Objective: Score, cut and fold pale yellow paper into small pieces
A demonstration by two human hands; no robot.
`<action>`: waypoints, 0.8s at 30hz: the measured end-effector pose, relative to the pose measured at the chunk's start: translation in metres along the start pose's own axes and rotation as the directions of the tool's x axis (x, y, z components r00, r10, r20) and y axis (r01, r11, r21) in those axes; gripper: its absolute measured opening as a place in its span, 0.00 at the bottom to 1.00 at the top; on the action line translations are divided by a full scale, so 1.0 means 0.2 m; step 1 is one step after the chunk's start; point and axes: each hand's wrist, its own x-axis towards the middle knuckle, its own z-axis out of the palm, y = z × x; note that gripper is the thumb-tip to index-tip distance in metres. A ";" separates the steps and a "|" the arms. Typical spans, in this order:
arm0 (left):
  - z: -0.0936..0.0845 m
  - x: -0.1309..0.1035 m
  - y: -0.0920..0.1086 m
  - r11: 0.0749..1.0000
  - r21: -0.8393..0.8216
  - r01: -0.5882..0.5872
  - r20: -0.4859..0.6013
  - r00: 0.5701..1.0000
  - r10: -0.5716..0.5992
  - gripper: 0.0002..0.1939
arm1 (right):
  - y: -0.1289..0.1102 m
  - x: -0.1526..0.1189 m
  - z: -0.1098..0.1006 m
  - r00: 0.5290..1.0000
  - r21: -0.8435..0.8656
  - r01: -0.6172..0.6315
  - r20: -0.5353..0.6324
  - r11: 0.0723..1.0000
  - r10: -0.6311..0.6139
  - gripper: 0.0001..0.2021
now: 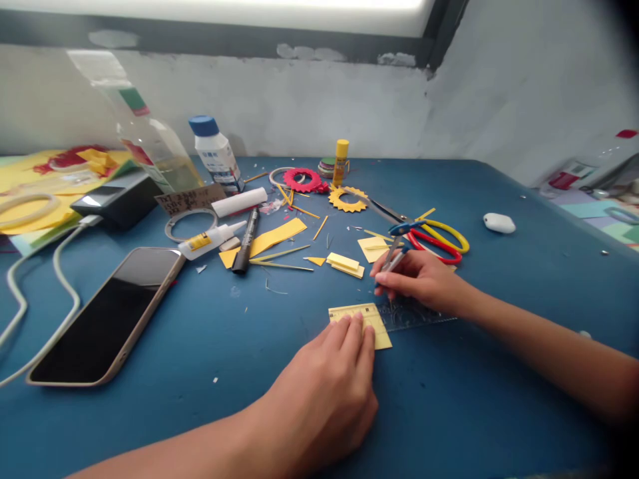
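Observation:
My left hand (334, 379) presses its fingertips on a clear plastic ruler (424, 318) that lies across a small yellow paper (382, 338). The ruler reaches out to the right, under my right hand (419, 276). Between the closed fingers of that hand is a drawing compass (394, 249) with a blue top, held upright with its lower end close to the ruler. Just behind are folded yellow paper pieces (344, 264) and scissors (452, 241) with red and yellow handles.
On the left lie a phone (104, 316), a power bank (117, 199) and a white cable. Farther back are a glass bottle (154, 150), a white bottle (217, 156), a glue tube (204, 241), a black marker (245, 243) and a glue stick (340, 163). An earbud case (499, 223) sits right.

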 end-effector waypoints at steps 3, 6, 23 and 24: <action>-0.02 0.02 -0.05 0.992 -0.121 0.041 0.095 0.995 -0.030 0.18 | 0.01 -0.05 -0.04 0.997 0.042 -0.025 -0.070 0.999 0.027 0.13; -0.04 0.04 -0.11 0.946 -0.292 0.140 0.168 0.981 -0.093 0.14 | 0.04 -0.13 -0.07 0.989 0.032 -0.062 -0.135 0.998 0.066 0.12; -0.11 0.05 -0.16 0.899 -0.305 0.316 0.304 0.926 -0.223 0.21 | 0.13 -0.31 -0.11 0.987 -0.394 0.163 0.064 0.905 -0.150 0.16; -0.12 0.05 -0.16 0.895 -0.302 0.330 0.311 0.921 -0.235 0.21 | 0.13 -0.31 -0.11 0.988 -0.411 0.157 0.067 0.898 -0.142 0.16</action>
